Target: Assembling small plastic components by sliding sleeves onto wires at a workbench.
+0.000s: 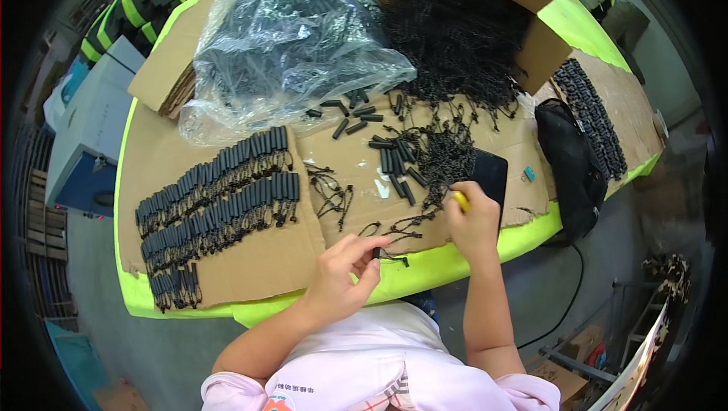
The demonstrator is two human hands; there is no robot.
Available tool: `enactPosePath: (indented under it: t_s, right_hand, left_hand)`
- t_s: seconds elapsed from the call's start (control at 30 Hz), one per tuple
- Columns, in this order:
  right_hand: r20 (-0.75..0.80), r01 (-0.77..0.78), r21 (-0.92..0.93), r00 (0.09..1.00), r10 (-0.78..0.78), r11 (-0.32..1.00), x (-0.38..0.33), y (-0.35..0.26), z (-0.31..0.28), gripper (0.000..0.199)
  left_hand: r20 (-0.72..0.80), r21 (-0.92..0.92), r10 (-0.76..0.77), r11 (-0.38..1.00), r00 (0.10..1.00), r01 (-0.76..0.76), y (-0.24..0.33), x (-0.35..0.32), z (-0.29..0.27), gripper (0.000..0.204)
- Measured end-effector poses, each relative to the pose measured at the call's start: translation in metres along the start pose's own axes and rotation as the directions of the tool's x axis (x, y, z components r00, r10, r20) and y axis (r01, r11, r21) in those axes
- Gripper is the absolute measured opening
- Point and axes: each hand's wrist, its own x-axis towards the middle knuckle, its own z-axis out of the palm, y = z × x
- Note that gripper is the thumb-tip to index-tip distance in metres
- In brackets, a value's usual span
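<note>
Between thumb and fingers, my left hand (343, 274) pinches a short black tube (376, 253), from which a thin black cord trails to the right. My right hand (475, 223) is closed on a small yellow tool (460, 201); its working end is too small to make out. That hand sits beside a dark flat phone-like slab (491, 176) and a tangle of black cord loops (444, 155). Loose black tubes (394, 161) lie just beyond, and a few knotted cord loops (331, 195) rest on the cardboard between my hands and the rows.
Rows of tubes with cords (220, 218) cover the cardboard at left. Behind stand a clear plastic bag (292, 32) of black pieces and an open cardboard box (542, 54) heaped with black cords. A black pouch (569, 168) and braided black cords (591, 115) lie at right.
</note>
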Motion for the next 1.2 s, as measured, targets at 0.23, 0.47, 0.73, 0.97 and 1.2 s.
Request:
enactPosePath:
  t_s: [0.23,0.47,0.73,0.97,1.2]
  right_hand:
    - [0.399,-0.397,0.912,0.917,0.002,-0.098,-0.031,-0.022,-0.004,0.018]
    - [0.072,0.093,0.594,0.983,-0.168,0.799,-0.068,-0.066,0.020,0.017]
    - [-0.289,0.597,0.074,0.779,-0.556,0.798,-0.064,-0.060,0.028,0.024]
    - [-0.251,0.588,0.035,0.788,-0.562,0.808,-0.066,-0.060,0.025,0.027]
    - [-0.160,0.583,0.066,0.807,-0.568,0.810,-0.065,-0.061,0.023,0.023]
  left_hand:
    - [0.011,-0.857,-0.416,0.464,0.909,0.223,-0.004,0.001,-0.009,0.026]
    - [0.065,-0.975,-0.455,0.162,0.888,0.154,0.000,0.006,-0.005,0.026]
    - [0.005,-0.978,-0.463,0.183,0.886,0.101,0.005,0.003,0.003,0.025]
    - [-0.079,-0.962,-0.479,0.266,0.874,0.059,0.005,0.003,0.008,0.026]
    - [-0.225,-0.858,-0.400,0.513,0.888,0.014,0.004,0.003,0.013,0.028]
